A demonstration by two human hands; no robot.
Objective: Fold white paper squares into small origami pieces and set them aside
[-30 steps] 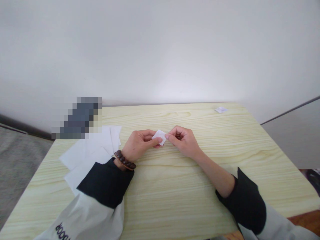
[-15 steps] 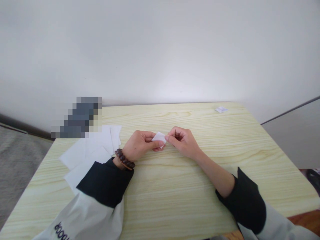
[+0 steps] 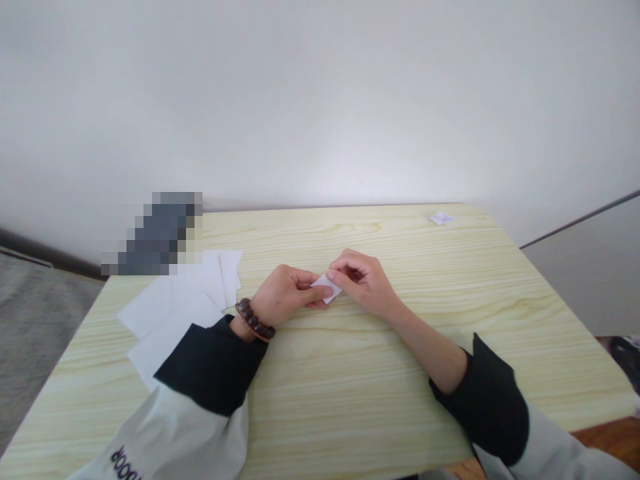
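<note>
A small folded piece of white paper (image 3: 327, 287) is held above the middle of the table. My left hand (image 3: 287, 290) grips its left and lower part, thumb on top and fingers beneath. At the paper's upper edge, the thumb and index finger of my right hand (image 3: 363, 280) pinch it, and the other fingers are curled in. The fingertips partly cover the paper, so its full folded shape is hidden.
Several white paper sheets (image 3: 173, 307) overlap on the left of the wood-grain table (image 3: 350, 400). A pixelated dark object (image 3: 157, 233) lies at the back left. A small folded paper piece (image 3: 441, 219) rests at the back right. Behind stands a white wall (image 3: 320, 100).
My left hand has shifted slightly to the right with the folded paper, which now sits at a different angle. My right thumb and index finger have moved slightly left along its upper edge.
</note>
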